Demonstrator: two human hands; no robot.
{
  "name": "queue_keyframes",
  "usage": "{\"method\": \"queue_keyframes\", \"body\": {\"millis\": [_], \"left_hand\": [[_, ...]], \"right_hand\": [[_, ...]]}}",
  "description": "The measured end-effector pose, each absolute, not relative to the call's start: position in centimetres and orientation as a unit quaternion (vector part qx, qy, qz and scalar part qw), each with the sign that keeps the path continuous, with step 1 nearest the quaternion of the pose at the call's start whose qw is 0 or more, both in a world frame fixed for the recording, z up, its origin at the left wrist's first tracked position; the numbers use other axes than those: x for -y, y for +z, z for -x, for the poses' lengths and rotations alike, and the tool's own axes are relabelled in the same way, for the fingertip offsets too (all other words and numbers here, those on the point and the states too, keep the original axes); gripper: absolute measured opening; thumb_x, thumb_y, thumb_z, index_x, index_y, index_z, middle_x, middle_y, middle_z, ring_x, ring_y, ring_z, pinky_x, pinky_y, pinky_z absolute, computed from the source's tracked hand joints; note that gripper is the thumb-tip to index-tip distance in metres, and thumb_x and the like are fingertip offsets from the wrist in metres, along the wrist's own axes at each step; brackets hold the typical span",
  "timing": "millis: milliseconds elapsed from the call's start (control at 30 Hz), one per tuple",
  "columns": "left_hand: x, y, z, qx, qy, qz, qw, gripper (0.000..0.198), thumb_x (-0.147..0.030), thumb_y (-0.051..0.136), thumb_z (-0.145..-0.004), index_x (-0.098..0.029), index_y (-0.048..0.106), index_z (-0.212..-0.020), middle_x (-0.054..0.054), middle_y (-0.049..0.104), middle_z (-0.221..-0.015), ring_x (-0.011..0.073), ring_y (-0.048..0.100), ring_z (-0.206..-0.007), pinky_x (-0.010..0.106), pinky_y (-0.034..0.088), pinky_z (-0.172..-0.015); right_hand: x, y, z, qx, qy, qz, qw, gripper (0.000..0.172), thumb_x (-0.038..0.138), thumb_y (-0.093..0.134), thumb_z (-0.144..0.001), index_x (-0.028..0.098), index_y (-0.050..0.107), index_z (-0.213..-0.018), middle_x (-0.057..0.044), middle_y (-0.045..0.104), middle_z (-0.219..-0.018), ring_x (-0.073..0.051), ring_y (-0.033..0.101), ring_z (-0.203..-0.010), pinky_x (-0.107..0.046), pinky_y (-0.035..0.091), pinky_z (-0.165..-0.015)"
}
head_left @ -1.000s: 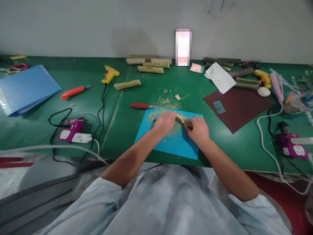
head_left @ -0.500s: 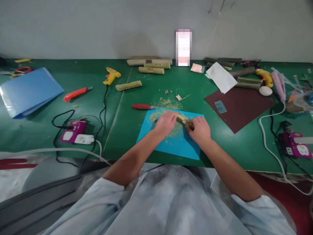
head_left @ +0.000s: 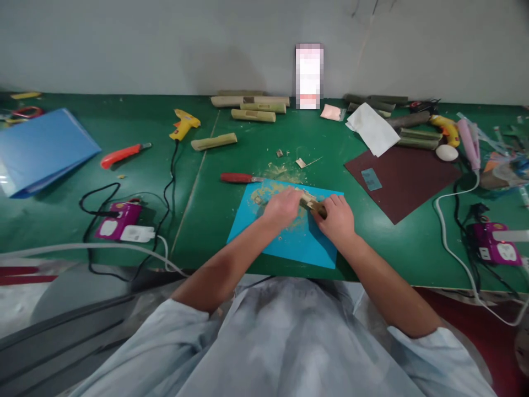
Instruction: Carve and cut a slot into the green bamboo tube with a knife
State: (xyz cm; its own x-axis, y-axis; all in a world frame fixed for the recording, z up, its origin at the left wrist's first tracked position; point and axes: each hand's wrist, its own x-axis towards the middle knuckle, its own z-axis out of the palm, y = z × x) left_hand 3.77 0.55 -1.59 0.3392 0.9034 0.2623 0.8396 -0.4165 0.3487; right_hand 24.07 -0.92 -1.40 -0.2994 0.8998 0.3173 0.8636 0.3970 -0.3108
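Head view: left hand [head_left: 282,207], seemingly closed around the bamboo piece [head_left: 312,205], has edged nearer the right hand [head_left: 338,216] gripping its other end over blue sheet [head_left: 306,251], suggesting work continues.

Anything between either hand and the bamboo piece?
Nothing visible. The right hand holds one end of the bamboo piece; the left hand covers the other, hiding what lies beneath. The red-handled tool lies off to the left.
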Motion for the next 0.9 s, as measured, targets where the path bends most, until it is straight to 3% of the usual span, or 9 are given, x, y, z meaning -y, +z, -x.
{"method": "queue_keyframes", "body": {"millis": [200, 333, 533, 900], "left_hand": [[-0.16, -1.67, -3.74, -0.513, 0.201, -0.831, 0.083, 0.031, -0.026, 0.034, -0.107, -0.020, 0.064, -0.108, 0.009, 0.068, -0.099, 0.0210, 0.065, -0.092, 0.034, 0.054, -0.084], [0.00, -1.72, -3.62, -0.543, 0.218, -0.807, 0.080, 0.036, -0.030, 0.030, -0.109, -0.018, 0.064, -0.100, 0.011, 0.067, -0.092, 0.0227, 0.065, -0.088, 0.037, 0.054, -0.083], [0.02, -1.79, -3.79, -0.530, 0.219, -0.815, 0.083, 0.032, -0.027, 0.033, -0.108, -0.019, 0.063, -0.103, 0.010, 0.067, -0.096, 0.0214, 0.065, -0.093, 0.035, 0.054, -0.087], [-0.28, -1.86, -3.09, -0.504, 0.226, -0.832, 0.058, 0.035, -0.028, 0.031, -0.108, -0.019, 0.065, -0.104, 0.009, 0.068, -0.091, 0.0206, 0.065, -0.087, 0.033, 0.054, -0.082]], "right_hand": [[0.97, -1.43, -24.13, 0.806, 0.039, 0.547, 0.224, 0.019, 0.038, 0.060, -0.093, 0.020, 0.062, -0.085, -0.012, 0.064, -0.089, -0.028, 0.052, -0.086, -0.039, 0.040, -0.073], [0.99, -1.33, -24.02, 0.803, 0.028, 0.554, 0.218, 0.019, 0.038, 0.062, -0.092, 0.021, 0.062, -0.085, -0.012, 0.064, -0.088, -0.028, 0.053, -0.087, -0.039, 0.041, -0.073], [0.97, -1.09, -23.99, 0.805, 0.029, 0.555, 0.210, 0.019, 0.038, 0.061, -0.093, 0.020, 0.063, -0.085, -0.012, 0.065, -0.088, -0.028, 0.053, -0.086, -0.039, 0.040, -0.073], [0.98, -0.98, -23.87, 0.804, 0.037, 0.557, 0.205, 0.021, 0.039, 0.060, -0.094, 0.019, 0.063, -0.085, -0.012, 0.064, -0.090, -0.027, 0.052, -0.087, -0.038, 0.037, -0.073]]}}
